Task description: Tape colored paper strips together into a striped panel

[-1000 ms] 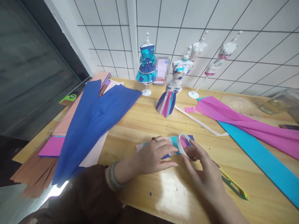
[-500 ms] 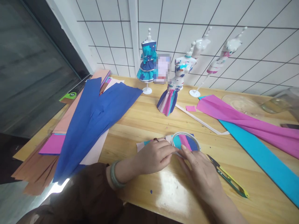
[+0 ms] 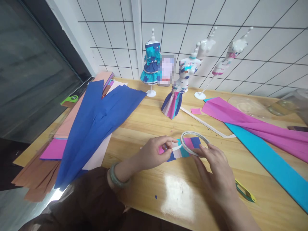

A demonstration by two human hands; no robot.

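My left hand pinches the free end of a white tape strip between thumb and forefinger. My right hand grips the white tape roll, holding it tilted just above the wooden table. Under the roll lies a small striped paper piece in blue, teal, pink and white. A short length of tape runs between the two hands. A green bangle circles my left wrist.
Long blue paper sheets and pink and brown ones lie at the left. Magenta and teal strips lie at the right. Several small dress mannequins stand by the tiled wall. Yellow-green snips rest beside my right wrist.
The tape roll, lying flat on the striped piece half a second ago, is lifted and tilted. My left hand has pulled the tape end out to the left.
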